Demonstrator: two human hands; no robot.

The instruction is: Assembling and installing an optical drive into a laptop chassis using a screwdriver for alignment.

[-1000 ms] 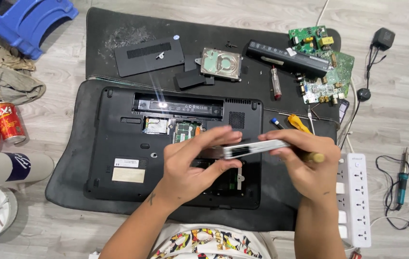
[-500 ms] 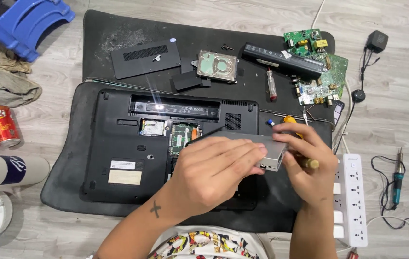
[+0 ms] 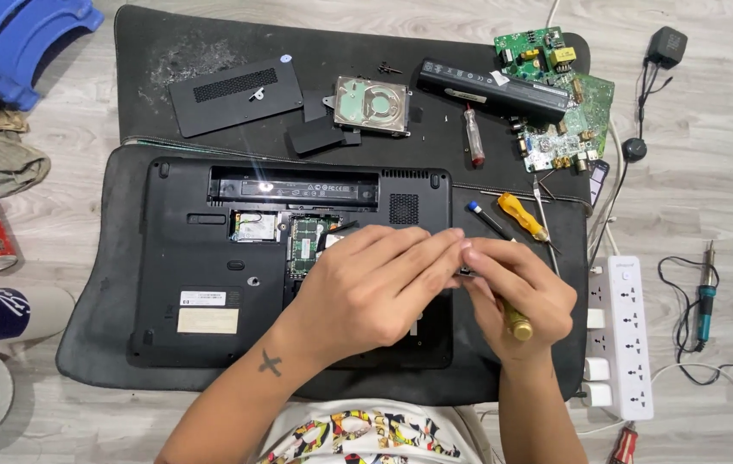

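Both hands meeting over laptop (image 3: 212, 258): right hand (image 3: 517, 288) gripping screwdriver (image 3: 517, 322), left hand (image 3: 375, 288) pinching a hidden part, just left.

Your left hand (image 3: 375, 288) and right hand (image 3: 512, 288) are bare, with no rings, watch or sleeves. Just behind your left wrist sits a small dark cross-shaped tattoo (image 3: 270, 363). Below your forearms shows clothing (image 3: 358, 434) with a busy multicoloured print.
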